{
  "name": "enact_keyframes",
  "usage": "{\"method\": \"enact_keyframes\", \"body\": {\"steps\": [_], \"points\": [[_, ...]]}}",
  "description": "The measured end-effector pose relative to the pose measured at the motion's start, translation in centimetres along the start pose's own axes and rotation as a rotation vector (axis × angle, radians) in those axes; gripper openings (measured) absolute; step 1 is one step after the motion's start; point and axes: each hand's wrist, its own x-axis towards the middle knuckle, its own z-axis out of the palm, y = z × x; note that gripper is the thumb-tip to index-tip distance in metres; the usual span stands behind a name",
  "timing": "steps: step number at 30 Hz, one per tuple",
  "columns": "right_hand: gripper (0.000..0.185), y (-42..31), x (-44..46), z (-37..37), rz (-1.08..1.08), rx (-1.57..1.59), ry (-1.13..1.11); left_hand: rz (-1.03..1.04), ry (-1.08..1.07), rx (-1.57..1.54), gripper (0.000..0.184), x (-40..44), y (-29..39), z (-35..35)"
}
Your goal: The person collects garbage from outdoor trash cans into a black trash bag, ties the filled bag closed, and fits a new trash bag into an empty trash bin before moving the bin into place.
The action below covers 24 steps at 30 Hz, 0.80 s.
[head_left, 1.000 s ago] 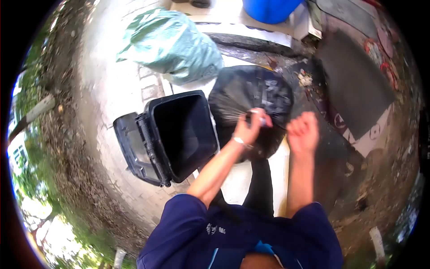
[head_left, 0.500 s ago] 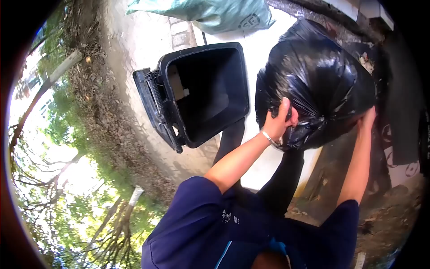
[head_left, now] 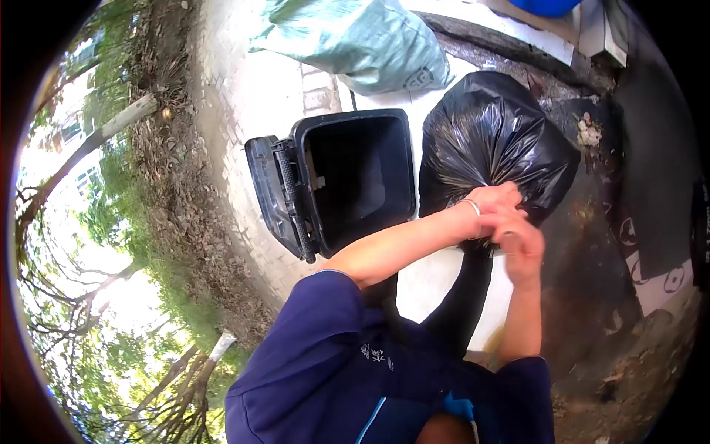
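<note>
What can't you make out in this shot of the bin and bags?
- Black bag's contents: head view, hidden by opaque plastic.
- Bag's neck: head view, mostly covered by the left hand and right hand.
- Right hand's exact grip: head view, motion blur.
- Green sack's far end: head view, cut off by the top edge.
- Bin's deepest corners: head view, lost in shadow.

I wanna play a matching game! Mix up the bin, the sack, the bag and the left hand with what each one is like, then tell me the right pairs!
Things:
1. bin
2. sack
3. bag
4. left hand

What it's like:
A. shiny and gathered in folds
B. above a bracelet-ringed wrist
C. wide open
D. pale green

Right pairs:
1-C
2-D
3-A
4-B
</note>
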Motion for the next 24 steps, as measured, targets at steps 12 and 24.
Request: {"method": "enact_keyframes", "body": {"steps": [12, 24], "points": [[0.025, 2.3, 1.0, -3.5, -0.043, -1.052, -0.19, -0.176, 0.51, -0.268, 0.011, -2.6, -2.0, 5.6], [0.01, 3.7, -6.3, 1.3, 0.104, -1.002, -0.017, 0.045, -0.189, -0.504, 0.012, -1.7, -5.2, 0.6]]}}
